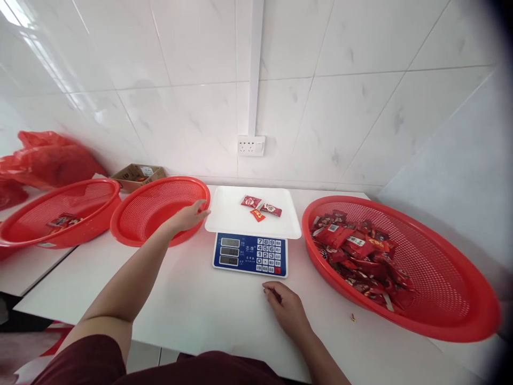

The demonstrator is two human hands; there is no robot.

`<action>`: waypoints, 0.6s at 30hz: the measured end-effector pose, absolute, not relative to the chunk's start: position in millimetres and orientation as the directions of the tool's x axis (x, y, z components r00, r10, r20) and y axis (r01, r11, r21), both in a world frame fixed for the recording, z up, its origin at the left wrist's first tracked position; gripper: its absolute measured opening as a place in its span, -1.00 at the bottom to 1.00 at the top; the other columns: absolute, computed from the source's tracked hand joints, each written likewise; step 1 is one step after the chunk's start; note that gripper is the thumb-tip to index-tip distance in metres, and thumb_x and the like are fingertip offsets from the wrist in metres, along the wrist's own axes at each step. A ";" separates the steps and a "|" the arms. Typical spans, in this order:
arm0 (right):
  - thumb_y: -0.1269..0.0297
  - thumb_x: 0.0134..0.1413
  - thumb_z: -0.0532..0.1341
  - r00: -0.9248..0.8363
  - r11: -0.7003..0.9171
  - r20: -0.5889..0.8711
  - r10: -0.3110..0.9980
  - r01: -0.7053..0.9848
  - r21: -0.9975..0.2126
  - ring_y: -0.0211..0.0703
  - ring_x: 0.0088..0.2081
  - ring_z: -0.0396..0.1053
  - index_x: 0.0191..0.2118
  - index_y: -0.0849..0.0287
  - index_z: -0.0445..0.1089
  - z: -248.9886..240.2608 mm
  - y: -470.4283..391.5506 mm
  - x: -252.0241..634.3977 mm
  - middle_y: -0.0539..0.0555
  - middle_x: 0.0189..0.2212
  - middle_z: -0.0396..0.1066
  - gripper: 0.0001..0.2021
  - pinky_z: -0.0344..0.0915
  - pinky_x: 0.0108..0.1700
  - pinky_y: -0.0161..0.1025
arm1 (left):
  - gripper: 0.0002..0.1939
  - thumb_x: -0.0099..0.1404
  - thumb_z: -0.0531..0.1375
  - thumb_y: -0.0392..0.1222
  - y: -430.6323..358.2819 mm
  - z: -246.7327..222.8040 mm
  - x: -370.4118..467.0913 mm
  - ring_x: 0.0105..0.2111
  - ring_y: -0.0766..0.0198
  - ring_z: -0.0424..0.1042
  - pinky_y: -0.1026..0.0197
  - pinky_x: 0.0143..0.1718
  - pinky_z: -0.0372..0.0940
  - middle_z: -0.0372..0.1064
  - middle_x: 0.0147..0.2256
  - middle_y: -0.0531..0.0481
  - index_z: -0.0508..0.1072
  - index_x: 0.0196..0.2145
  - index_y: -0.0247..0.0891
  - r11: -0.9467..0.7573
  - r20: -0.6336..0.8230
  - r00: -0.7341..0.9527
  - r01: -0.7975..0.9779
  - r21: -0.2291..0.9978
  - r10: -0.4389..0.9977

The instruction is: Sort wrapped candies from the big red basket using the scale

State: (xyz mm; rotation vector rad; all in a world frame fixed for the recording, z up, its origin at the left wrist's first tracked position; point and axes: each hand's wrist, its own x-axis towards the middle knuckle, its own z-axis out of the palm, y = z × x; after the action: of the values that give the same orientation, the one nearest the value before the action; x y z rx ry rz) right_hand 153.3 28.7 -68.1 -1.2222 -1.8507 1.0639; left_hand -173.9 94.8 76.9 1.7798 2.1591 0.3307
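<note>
My left hand (191, 215) is over the right rim of the middle red basket (136, 211), its fingers stretched toward the left edge of the white scale tray (224, 214). It appears to hold nothing. Two dark red snack packets (271, 209) and a smaller bright red packet (257, 215) lie on the tray. Below it is the blue keypad panel of the digital scale (250, 254); its display digits are too faint to read surely. My right hand (287, 309) rests on the white table in front of the scale, fingers loosely curled in, with nothing visible in them.
On the right stands a large red basket (452, 267) with a heap of red packets (364, 251). Another red basket (86, 200) at left holds a few packets. Behind are a cardboard box (128, 184) and red plastic bags (56, 160). A socket (251, 145) is on the tiled wall.
</note>
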 end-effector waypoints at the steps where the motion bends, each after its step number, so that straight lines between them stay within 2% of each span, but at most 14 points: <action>1: 0.22 0.05 0.09 -0.340 0.230 0.091 0.936 0.395 -0.889 -0.07 -0.27 0.44 -0.29 0.10 0.46 -67.8 28.6 153.2 0.07 -0.31 0.50 -0.79 0.35 -0.21 -0.19 | -0.39 0.26 -0.09 0.20 94.1 74.0 -171.9 -0.04 -0.02 0.33 0.03 -0.11 0.23 0.31 0.02 -0.17 -0.02 0.19 -0.08 0.181 -0.126 -0.143 0.901 0.394 0.982; 3: 0.23 0.05 0.09 -0.334 0.227 0.090 0.938 0.400 -0.888 -0.06 -0.27 0.43 -0.29 0.10 0.46 -67.5 28.6 153.0 0.08 -0.31 0.50 -0.79 0.35 -0.21 -0.20 | -0.37 0.26 -0.11 0.21 96.2 71.4 -165.1 0.00 -0.02 0.30 0.03 -0.08 0.22 0.27 0.05 -0.16 -0.09 0.21 -0.05 0.166 -0.126 -0.125 0.899 0.405 0.984; 5: 0.23 0.05 0.09 -0.328 0.223 0.087 0.941 0.402 -0.888 -0.07 -0.28 0.43 -0.29 0.11 0.46 -67.0 28.5 152.5 0.08 -0.32 0.50 -0.79 0.35 -0.23 -0.20 | -0.36 0.27 -0.09 0.18 102.3 72.2 -153.3 0.06 -0.06 0.22 0.00 -0.07 0.20 0.21 0.09 -0.20 -0.10 0.22 -0.09 0.132 -0.041 -0.126 0.919 0.372 0.991; 7: 0.22 0.04 0.09 -0.321 0.220 0.089 0.943 0.399 -0.890 -0.07 -0.30 0.43 -0.30 0.11 0.46 -66.0 28.3 152.0 0.08 -0.33 0.50 -0.79 0.36 -0.26 -0.21 | -0.43 0.28 -0.03 0.08 111.4 73.1 -134.9 0.10 -0.08 0.13 -0.03 -0.01 0.15 0.16 0.11 -0.20 0.03 0.19 -0.14 0.030 0.104 -0.062 0.959 0.281 0.993; 9: 0.22 0.04 0.10 -0.312 0.220 0.097 0.945 0.390 -0.894 -0.09 -0.33 0.43 -0.31 0.12 0.46 -65.0 28.2 151.6 0.08 -0.34 0.50 -0.79 0.36 -0.27 -0.21 | -0.57 0.30 -0.01 -0.09 122.0 70.9 -110.1 0.10 -0.01 0.11 0.00 0.04 0.10 0.18 0.08 -0.15 0.20 0.11 -0.15 -0.149 0.197 0.114 0.974 0.170 0.974; 11: 0.22 0.03 0.10 -0.302 0.219 0.102 0.948 0.383 -0.897 -0.10 -0.35 0.42 -0.32 0.13 0.47 -64.6 28.0 151.4 0.07 -0.36 0.50 -0.78 0.36 -0.28 -0.22 | -0.61 0.27 -0.01 -0.29 133.4 64.6 -82.8 0.05 0.08 0.16 0.08 0.03 0.13 0.24 0.02 -0.10 0.29 0.05 -0.14 -0.352 0.173 0.332 0.931 0.100 0.927; 13: 0.21 0.02 0.10 -0.296 0.215 0.101 0.950 0.383 -0.898 -0.11 -0.39 0.42 -0.32 0.13 0.47 -65.2 28.0 151.4 0.07 -0.39 0.50 -0.78 0.37 -0.31 -0.22 | -0.56 0.23 -0.02 -0.40 144.5 56.2 -58.4 0.01 0.08 0.18 0.08 -0.02 0.16 0.24 0.00 -0.13 0.31 0.03 -0.17 -0.459 0.132 0.453 0.888 0.014 0.881; 15: 0.22 0.02 0.10 -0.286 0.210 0.101 0.953 0.383 -0.899 -0.12 -0.41 0.42 -0.32 0.13 0.46 -66.7 28.0 151.6 0.07 -0.41 0.50 -0.79 0.37 -0.33 -0.22 | -0.60 0.23 -0.03 -0.41 154.2 49.3 -41.8 0.00 0.03 0.18 0.03 -0.04 0.17 0.20 0.02 -0.18 0.34 -0.01 -0.22 -0.489 0.124 0.492 0.871 -0.052 0.862; 18: 0.22 0.03 0.10 -0.277 0.205 0.099 0.956 0.384 -0.900 -0.11 -0.41 0.42 -0.31 0.13 0.46 -68.6 27.9 151.9 0.07 -0.40 0.50 -0.79 0.36 -0.34 -0.22 | -0.70 0.26 -0.04 -0.38 162.4 46.4 -33.4 -0.02 0.00 0.18 0.00 -0.06 0.15 0.21 -0.02 -0.22 0.41 -0.15 -0.29 -0.488 0.149 0.494 0.870 -0.072 0.857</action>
State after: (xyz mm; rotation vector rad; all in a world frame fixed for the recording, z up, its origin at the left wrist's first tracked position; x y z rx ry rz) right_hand 151.9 27.9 -68.6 -1.2541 -1.7844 1.0405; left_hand -33.4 162.4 46.4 2.8314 1.6469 0.1530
